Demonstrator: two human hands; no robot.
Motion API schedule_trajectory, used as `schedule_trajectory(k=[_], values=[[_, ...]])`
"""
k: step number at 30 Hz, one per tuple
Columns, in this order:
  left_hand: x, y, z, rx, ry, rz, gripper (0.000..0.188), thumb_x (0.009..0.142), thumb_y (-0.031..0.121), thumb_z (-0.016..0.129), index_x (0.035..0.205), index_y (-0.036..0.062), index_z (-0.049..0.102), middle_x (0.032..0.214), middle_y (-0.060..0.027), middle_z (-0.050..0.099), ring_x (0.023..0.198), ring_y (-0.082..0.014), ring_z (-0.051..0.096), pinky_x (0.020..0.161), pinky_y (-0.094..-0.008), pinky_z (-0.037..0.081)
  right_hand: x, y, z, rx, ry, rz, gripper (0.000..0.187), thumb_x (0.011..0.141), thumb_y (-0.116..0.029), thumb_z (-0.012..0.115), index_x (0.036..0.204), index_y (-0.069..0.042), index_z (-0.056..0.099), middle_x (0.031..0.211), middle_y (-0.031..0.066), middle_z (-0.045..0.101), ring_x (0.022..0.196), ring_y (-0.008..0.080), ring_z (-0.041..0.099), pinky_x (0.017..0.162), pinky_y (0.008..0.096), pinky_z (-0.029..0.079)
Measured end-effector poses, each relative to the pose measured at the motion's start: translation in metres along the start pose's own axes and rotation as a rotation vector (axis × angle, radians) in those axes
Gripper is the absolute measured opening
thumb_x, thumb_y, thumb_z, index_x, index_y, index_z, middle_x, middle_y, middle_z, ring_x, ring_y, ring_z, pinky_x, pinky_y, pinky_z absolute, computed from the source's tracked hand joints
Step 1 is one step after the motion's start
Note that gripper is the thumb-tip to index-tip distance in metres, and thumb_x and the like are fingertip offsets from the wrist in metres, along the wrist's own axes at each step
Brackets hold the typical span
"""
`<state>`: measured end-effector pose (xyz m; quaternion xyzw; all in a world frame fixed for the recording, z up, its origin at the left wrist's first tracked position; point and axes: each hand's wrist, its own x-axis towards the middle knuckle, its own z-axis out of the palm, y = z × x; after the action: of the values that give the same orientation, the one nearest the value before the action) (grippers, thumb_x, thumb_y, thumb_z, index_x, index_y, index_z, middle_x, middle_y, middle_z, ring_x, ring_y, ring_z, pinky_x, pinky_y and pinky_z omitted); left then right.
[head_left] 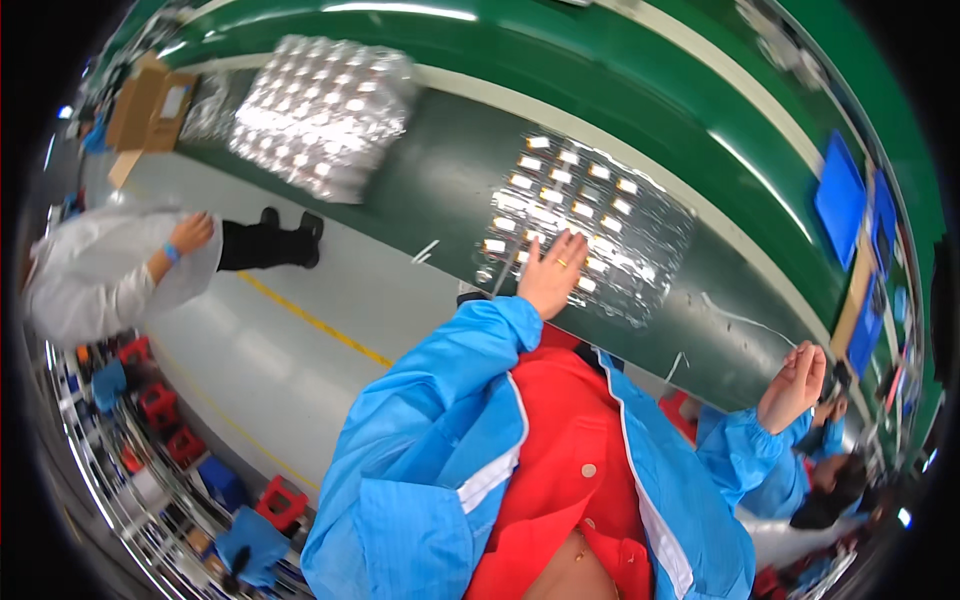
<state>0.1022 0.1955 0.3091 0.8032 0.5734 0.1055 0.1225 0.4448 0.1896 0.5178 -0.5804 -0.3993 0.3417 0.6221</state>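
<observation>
The clear plastic tray [625, 240] lies on the green table [445, 150] in front of the person, with the left hand [552, 276] over its near edge and the right hand [793, 387] well apart from it, off to the right. The left hand is flat and unclenched, fingers stretched across the tray; whether it presses on the plastic is hard to tell. The right hand is raised with fingers drawn together near the end of a thin white strand [745, 319]; I cannot tell whether it grips it. The left hand hides some of the near compartments, and glare blurs others. The tray is shiny and roughly rectangular, set out in rows of compartments, with small white pieces [551, 195] showing mainly in its left part. Farther left, a stack of similar trays [320, 110] is smeared by blur and reflections.
</observation>
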Motion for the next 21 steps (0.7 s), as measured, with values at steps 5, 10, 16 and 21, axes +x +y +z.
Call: schedule_trajectory(k=[5,10,16,21], values=[[0.003,-0.016,-0.005,-0.064,-0.045,0.029,0.054,0.084,0.013,0.046,0.134,-0.0020,0.033,0.142,-0.0153,0.033,0.135,-0.0304,0.025,0.106,-0.0518,0.021,-0.029,-0.035,-0.042,-0.248,0.093,0.069,0.007,0.089,-0.007,0.056,0.094,-0.001,0.054,0.084,0.0018,0.055,0.071,0.0070,0.048,0.059,0.0194,0.036],[0.003,-0.035,-0.017,-0.077,-0.044,0.062,0.065,0.085,0.025,0.054,0.138,-0.0006,0.026,0.144,-0.0174,0.028,0.136,-0.0308,0.021,0.106,-0.0531,0.020,-0.042,-0.063,-0.039,-0.538,-0.428,0.512,0.013,0.078,0.001,0.062,0.087,-0.002,0.053,0.073,-0.0025,0.053,0.063,0.0043,0.048,0.055,0.0178,0.036],[0.006,-0.041,-0.031,-0.061,-0.075,0.082,0.072,0.083,0.029,0.058,0.140,0.0022,0.024,0.146,-0.0170,0.022,0.134,-0.0312,0.024,0.106,-0.0523,0.021,-0.038,-0.016,-0.018,-0.334,-0.556,0.782,0.021,0.076,0.004,0.061,0.095,-0.001,0.054,0.072,-0.0002,0.056,0.061,0.0058,0.050,0.051,0.0188,0.037],[0.002,-0.048,-0.037,-0.004,-0.094,0.074,0.069,0.084,0.027,0.058,0.141,0.0059,0.025,0.147,-0.0153,0.021,0.135,-0.0300,0.023,0.106,-0.0517,0.021,-0.046,0.117,0.008,-0.325,-0.439,0.754,0.016,0.076,0.001,0.066,0.092,0.001,0.062,0.076,0.0009,0.063,0.063,0.0069,0.055,0.056,0.0198,0.043]])
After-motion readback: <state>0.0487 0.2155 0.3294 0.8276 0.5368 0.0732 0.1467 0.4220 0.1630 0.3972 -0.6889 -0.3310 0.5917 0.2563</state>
